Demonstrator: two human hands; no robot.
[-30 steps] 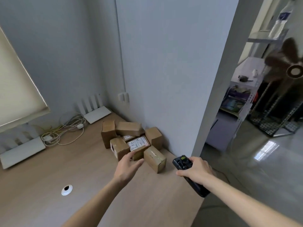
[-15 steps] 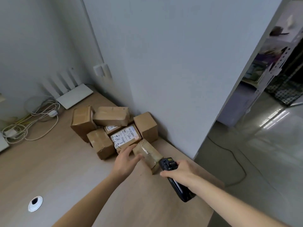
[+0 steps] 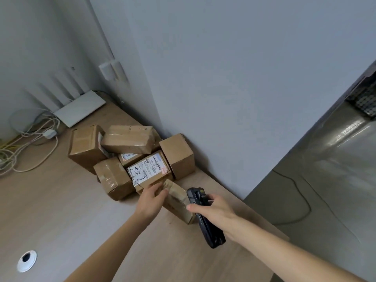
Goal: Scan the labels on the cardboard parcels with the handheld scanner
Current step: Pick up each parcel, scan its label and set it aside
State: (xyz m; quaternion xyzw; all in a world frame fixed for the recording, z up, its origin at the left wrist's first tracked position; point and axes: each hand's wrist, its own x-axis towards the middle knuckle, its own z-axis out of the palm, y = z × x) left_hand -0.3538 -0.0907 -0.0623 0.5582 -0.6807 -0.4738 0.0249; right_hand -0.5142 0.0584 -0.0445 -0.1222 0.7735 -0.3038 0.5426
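Your right hand is gripping the scanner, fingers wrapped round its black body, its head pointing toward the parcels. Your left hand is closing its fingers over the top edge of the near parcel.

Compared with half a second ago, your left hand is now reaching further onto that parcel, where before its fingertips were only arriving at the corner; the scanner is sitting closer against the parcel's right end, and the whole heap is looming larger as your head is moving in.

The near parcel is lying just left of the scanner, touching your left fingers, its long side running toward you. Behind the near parcel the labelled parcel is showing its white label face up, with a barcode and handwriting. Left of the labelled parcel a taped parcel is touching it; right of it a plain box is standing against the wall. Behind it a long parcel is lying atop others, with a tall parcel to the left.

Beyond the heap, a white router and loose cables are lying on the desk. A grommet is sitting in the desk well left of your left forearm.
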